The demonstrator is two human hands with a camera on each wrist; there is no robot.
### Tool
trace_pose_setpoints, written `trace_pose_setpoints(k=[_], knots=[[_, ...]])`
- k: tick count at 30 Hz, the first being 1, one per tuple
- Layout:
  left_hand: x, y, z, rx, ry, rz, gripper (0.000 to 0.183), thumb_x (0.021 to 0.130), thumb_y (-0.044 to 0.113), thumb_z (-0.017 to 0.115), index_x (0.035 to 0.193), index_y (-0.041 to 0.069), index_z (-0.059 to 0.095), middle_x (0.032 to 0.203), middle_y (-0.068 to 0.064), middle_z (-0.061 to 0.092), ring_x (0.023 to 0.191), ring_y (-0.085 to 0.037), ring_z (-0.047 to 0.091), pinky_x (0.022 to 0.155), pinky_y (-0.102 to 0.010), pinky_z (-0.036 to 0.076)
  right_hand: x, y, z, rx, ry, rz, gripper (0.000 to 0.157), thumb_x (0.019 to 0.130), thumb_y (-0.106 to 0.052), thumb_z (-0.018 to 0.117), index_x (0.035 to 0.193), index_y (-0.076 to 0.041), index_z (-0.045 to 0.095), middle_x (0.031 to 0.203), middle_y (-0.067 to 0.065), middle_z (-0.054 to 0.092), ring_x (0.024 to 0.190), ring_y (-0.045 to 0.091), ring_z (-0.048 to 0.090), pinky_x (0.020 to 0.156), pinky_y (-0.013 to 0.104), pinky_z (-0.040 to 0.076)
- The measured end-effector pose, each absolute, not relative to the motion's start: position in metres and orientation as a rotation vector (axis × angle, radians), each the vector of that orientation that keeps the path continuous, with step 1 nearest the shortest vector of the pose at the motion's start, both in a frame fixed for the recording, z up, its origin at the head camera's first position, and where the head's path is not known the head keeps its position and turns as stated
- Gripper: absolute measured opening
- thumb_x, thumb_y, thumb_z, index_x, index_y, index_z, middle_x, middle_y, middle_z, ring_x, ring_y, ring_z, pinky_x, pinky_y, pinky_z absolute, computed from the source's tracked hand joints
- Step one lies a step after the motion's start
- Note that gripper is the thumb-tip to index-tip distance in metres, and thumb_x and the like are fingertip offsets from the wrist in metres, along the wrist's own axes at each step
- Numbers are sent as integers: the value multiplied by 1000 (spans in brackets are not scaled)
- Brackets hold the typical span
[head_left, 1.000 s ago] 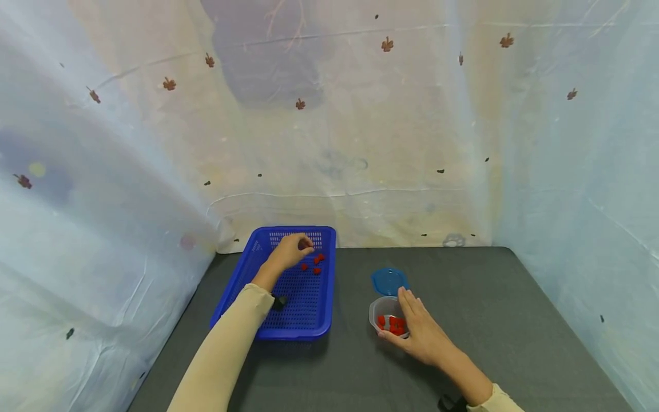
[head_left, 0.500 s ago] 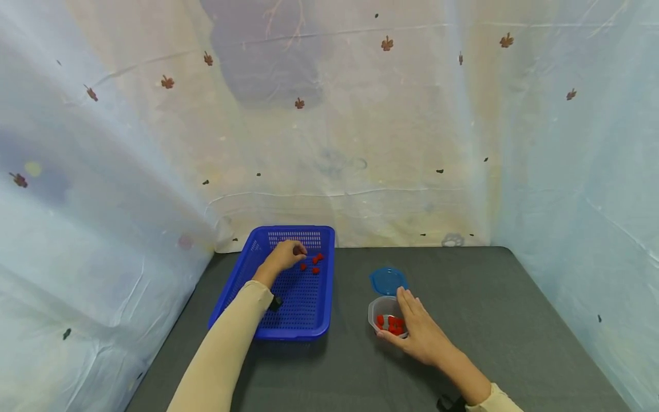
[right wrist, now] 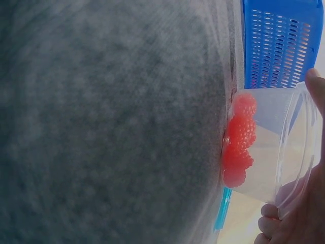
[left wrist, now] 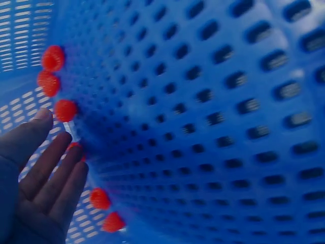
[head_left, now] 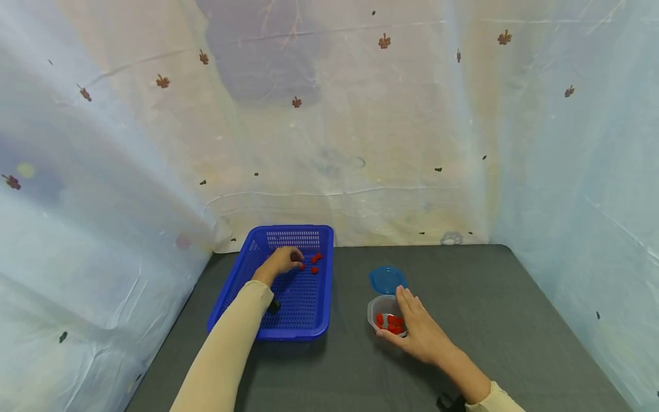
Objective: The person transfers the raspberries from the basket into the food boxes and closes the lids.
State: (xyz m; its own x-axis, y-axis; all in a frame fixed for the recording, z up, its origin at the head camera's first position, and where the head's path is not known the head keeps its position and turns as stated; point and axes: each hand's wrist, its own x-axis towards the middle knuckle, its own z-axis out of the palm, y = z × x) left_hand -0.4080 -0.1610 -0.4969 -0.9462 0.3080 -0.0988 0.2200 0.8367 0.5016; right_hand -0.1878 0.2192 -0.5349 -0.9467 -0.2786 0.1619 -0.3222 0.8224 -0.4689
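My left hand (head_left: pixel 283 262) reaches down inside a blue perforated plastic basket (head_left: pixel 304 312). In the left wrist view its thumb and fingers are apart, fairly straight, and close to several red raspberries. One raspberry (left wrist: pixel 75 147) is partly hidden behind the fingers; another raspberry (left wrist: pixel 65 110) lies just beyond the thumb tip. To the right, my right hand (head_left: pixel 424 335) holds a small clear plastic container (head_left: pixel 376 312) at its rim, thumb on one side and curled fingers on the other. Red raspberries (right wrist: pixel 239 140) sit in the bottom of that container.
A round blue lid (head_left: pixel 387 280) lies on the dark grey table (head_left: pixel 479 309) just behind the container. The basket's raised rim (head_left: pixel 329 286) surrounds my left hand. A patterned light curtain (head_left: pixel 360 143) hangs at the back and both sides.
My left hand has lowered and shifted slightly left, nearer the basket floor and the raspberries. My right hand keeps its hold on the container.
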Motion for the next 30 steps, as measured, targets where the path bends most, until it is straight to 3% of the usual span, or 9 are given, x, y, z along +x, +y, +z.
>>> trace_pose_setpoints(k=[9,18,30], knots=[[-410,-159,-506,487,2851,660,23,103,9,73,125,4,74,131,-17,72,127,-36,65,110,-51,51,-187,220,-537,486,-2894,774,118,94,-76,65,169,3,20,175,24,24,161,42,24,128,62,21],[-406,-156,-506,517,2900,533,10,102,8,74,112,10,77,120,-10,75,117,-31,68,106,-51,53,-186,219,-537,485,-2891,769,118,93,-77,65,169,2,21,174,23,25,161,42,25,128,63,22],[-404,-158,-505,466,2948,540,7,99,9,78,106,7,75,104,-8,74,96,-26,69,89,-46,58,-186,218,-536,482,-2902,776,118,94,-76,65,169,2,21,175,24,24,161,42,25,128,62,22]])
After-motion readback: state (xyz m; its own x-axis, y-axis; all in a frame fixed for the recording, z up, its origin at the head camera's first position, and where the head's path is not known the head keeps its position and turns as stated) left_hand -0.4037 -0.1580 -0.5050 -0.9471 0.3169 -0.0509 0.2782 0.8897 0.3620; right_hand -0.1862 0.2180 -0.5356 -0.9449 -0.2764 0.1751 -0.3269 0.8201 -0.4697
